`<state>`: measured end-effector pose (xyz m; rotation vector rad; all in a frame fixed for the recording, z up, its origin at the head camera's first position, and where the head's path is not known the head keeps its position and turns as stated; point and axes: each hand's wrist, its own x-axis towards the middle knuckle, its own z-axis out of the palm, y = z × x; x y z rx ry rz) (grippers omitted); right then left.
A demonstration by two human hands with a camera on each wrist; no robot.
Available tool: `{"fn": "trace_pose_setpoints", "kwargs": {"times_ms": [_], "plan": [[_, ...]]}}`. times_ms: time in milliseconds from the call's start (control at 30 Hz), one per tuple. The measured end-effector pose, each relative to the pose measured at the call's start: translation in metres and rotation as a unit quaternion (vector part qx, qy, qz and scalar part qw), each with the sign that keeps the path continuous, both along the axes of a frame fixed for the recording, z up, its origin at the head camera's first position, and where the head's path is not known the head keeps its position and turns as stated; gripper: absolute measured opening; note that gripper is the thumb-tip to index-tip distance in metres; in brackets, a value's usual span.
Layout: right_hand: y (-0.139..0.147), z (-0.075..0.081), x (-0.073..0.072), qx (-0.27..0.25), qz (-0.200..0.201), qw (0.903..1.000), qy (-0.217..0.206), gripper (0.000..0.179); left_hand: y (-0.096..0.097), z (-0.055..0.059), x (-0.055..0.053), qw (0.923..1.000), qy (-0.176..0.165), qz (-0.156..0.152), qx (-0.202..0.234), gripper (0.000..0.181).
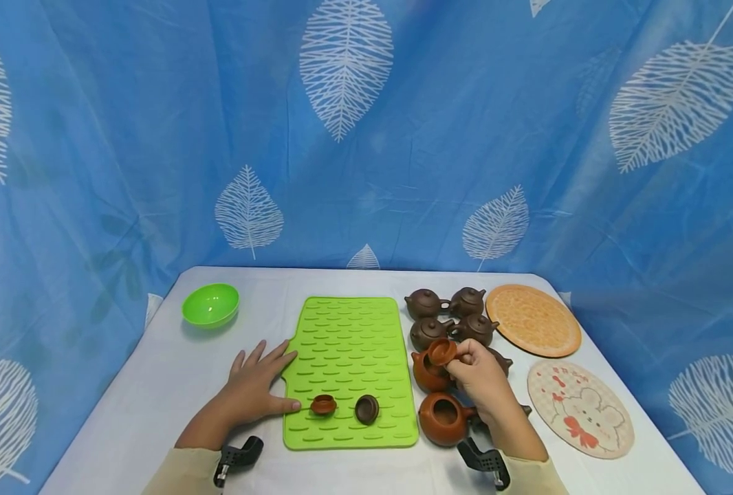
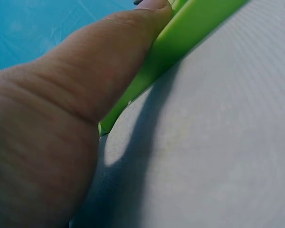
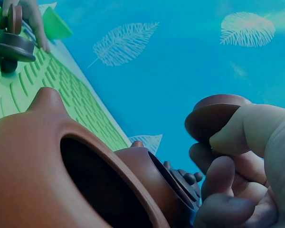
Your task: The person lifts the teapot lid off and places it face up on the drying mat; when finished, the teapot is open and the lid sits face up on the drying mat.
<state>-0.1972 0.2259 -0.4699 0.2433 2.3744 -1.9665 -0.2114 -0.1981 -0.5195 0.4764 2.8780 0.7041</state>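
Observation:
My right hand (image 1: pixel 481 377) pinches a reddish-brown teapot lid (image 1: pixel 443 351), its hollow underside facing up, above a lidless reddish-brown teapot (image 1: pixel 427 378). In the right wrist view the lid (image 3: pixel 217 114) sits between thumb and fingers, apart from the pots. Nearer the front stands a second reddish-brown teapot (image 1: pixel 439 433), its mouth uncovered. My left hand (image 1: pixel 252 388) lies with fingers spread at the left edge of a green mat (image 1: pixel 351 344), thumb on its rim. On the mat's front part lie a reddish-brown lid (image 1: pixel 323 404) and a dark brown lid (image 1: pixel 366 410).
Several dark brown teapots (image 1: pixel 425 304) stand in rows behind and beside the reddish ones, some partly behind my right hand. Farther right lie a round orange-patterned mat (image 1: pixel 532 320) and a round bunny mat (image 1: pixel 580 409). A green bowl (image 1: pixel 210 306) sits at the back left.

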Motion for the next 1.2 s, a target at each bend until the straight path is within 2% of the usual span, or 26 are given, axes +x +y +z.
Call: {"fn": "trace_pose_setpoints", "kwargs": {"times_ms": [100, 300, 367, 567, 833, 1000, 1200], "plan": [[-0.001, 0.002, 0.001, -0.001, -0.009, 0.9999, 0.008, 0.022, 0.001, 0.001, -0.001, 1.0, 0.0, 0.0, -0.007, 0.111], [-0.005, 0.003, 0.001, 0.029, -0.02, 0.9989, 0.03, 0.023, 0.002, 0.002, -0.003, 0.9999, 0.006, 0.006, -0.011, 0.109], [-0.009, 0.004, 0.002, 0.015, -0.014, 0.9991, 0.036, 0.022, 0.001, 0.002, -0.003, 0.9999, 0.005, 0.006, -0.012, 0.11], [-0.024, 0.008, 0.003, -0.062, 0.039, 0.9964, 0.042, 0.024, 0.0, 0.003, -0.002, 0.9999, 0.006, 0.008, -0.01, 0.11], [-0.047, 0.008, 0.0, -0.143, 0.095, 0.9849, 0.026, 0.019, 0.0, 0.006, 0.0, 0.9999, 0.003, 0.005, -0.009, 0.109], [-0.058, 0.01, -0.004, -0.159, 0.109, 0.9813, 0.006, 0.017, 0.0, 0.003, 0.0, 1.0, 0.001, 0.001, -0.01, 0.109], [-0.072, 0.014, -0.013, -0.133, 0.148, 0.9798, -0.016, 0.015, -0.003, -0.002, 0.0, 1.0, -0.001, 0.003, -0.008, 0.11]]}}
